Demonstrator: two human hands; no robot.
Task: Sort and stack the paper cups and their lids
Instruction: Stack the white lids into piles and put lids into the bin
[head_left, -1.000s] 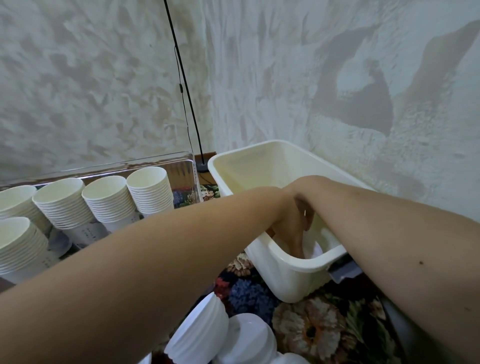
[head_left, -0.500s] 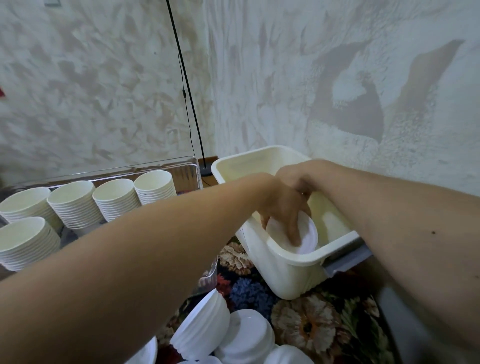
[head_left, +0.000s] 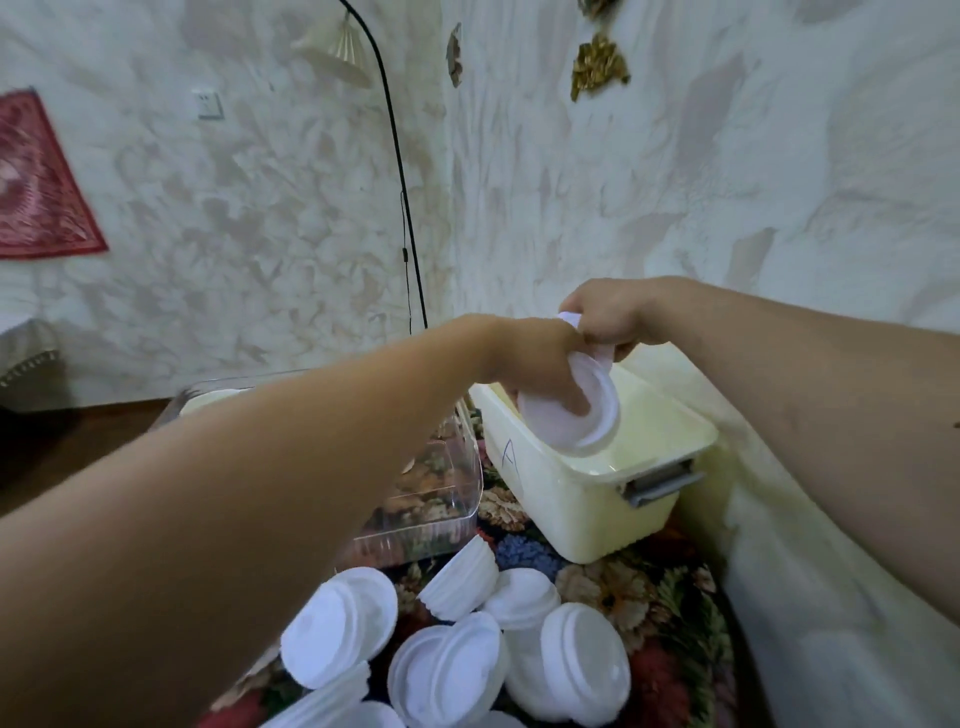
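Above the cream plastic bin (head_left: 597, 499) both hands meet on a white plastic lid (head_left: 582, 421). My left hand (head_left: 535, 364) grips the lid from the left, with fingers across its face. The lid's upper edge is pinched by my right hand (head_left: 608, 319). The lid is tilted on edge over the bin's opening. Several stacks of white lids (head_left: 452, 670) lie on the floral cloth in front of me. My left forearm hides most of the paper cups in the clear tray (head_left: 462, 483).
A grey latch (head_left: 657, 486) sticks out from the bin's near end. A pale cushion or cover (head_left: 831, 623) rises at the right. A black lamp pole (head_left: 405, 218) stands in the wall corner behind the bin.
Both hands have come up out of the bin with the lid, which now sits above the rim. The camera has tilted up and the cup stacks have slid behind my left arm.
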